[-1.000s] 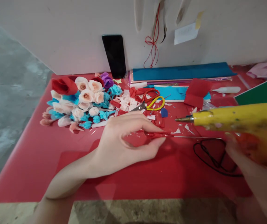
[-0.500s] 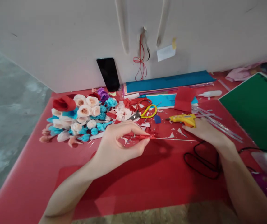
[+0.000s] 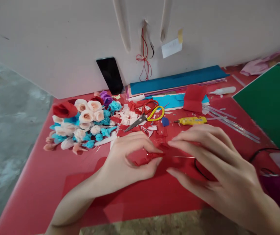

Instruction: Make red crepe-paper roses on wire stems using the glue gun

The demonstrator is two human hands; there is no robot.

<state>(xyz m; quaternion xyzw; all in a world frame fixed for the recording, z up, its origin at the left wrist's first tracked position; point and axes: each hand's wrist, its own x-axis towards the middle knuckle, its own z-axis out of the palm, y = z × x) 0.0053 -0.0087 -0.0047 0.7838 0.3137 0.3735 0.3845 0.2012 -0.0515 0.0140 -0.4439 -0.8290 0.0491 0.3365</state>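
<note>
Between thumb and fingers, my left hand (image 3: 127,160) pinches a small red paper flower (image 3: 152,156). From it a thin pale stem (image 3: 182,157) points right, toward my right hand (image 3: 215,166), whose thumb and fingers are spread around the stem without closing on it. Behind my right hand lies a yellow hot glue gun (image 3: 191,121) on the table, its nozzle to the left. Scissors with red and yellow handles (image 3: 146,117) rest open beyond my left hand, among paper scraps (image 3: 127,114).
Paper flowers (image 3: 81,120) in white, blue and red crowd the left. A phone (image 3: 110,75) leans on the wall. Clear glue sticks (image 3: 232,124), a green board (image 3: 269,104) and a white glue bottle (image 3: 223,90) are right. Blue paper (image 3: 179,80) lies at the back.
My right hand has put the glue gun down on the table, let go of it and come back left beside the stem. My left hand keeps its pinch on the red paper flower.
</note>
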